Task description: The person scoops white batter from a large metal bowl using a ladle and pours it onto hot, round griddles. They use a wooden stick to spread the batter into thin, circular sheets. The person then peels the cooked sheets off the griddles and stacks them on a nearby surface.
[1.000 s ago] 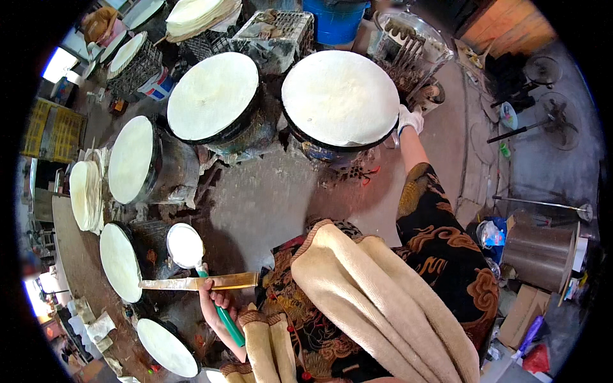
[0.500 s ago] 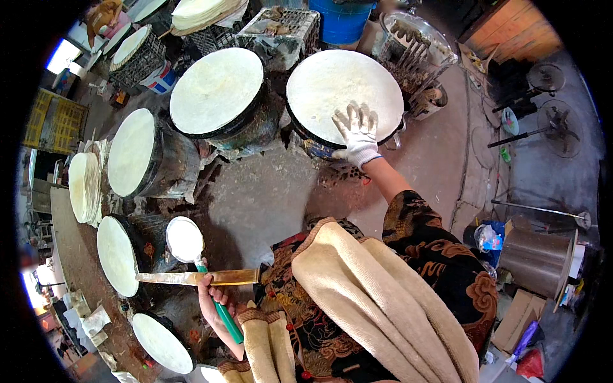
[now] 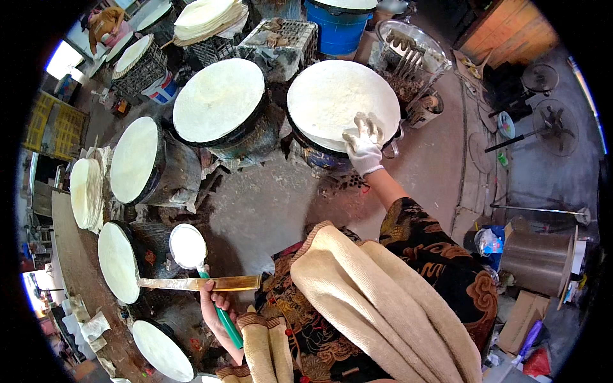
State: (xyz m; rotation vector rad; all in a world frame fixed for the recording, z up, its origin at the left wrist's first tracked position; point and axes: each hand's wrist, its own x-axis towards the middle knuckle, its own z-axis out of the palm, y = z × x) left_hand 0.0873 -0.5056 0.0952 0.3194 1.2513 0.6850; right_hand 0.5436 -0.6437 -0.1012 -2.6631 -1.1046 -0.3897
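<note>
My right hand (image 3: 364,145), in a white glove, lies with its fingers spread on the near edge of a thin pale sheet (image 3: 341,96) that covers a round black drum (image 3: 319,156) at the upper middle. My left hand (image 3: 214,297) at the lower left is closed on a ladle with a green handle (image 3: 225,322) and a round white bowl (image 3: 187,246), together with a long flat golden blade (image 3: 191,283) that points left. A beige scarf (image 3: 377,300) hangs over my patterned dark clothing (image 3: 440,255).
Several more round drums topped with pale sheets (image 3: 219,99) (image 3: 133,159) (image 3: 117,260) (image 3: 161,350) ring me on the left. A stack of finished sheets (image 3: 86,191) lies at far left. A blue barrel (image 3: 338,25), wire baskets (image 3: 281,35), and a metal pot (image 3: 539,262) stand around.
My right hand has come from the drum's right rim onto the sheet and slid toward its near edge. The view has tilted down a little. My left hand keeps its hold.
</note>
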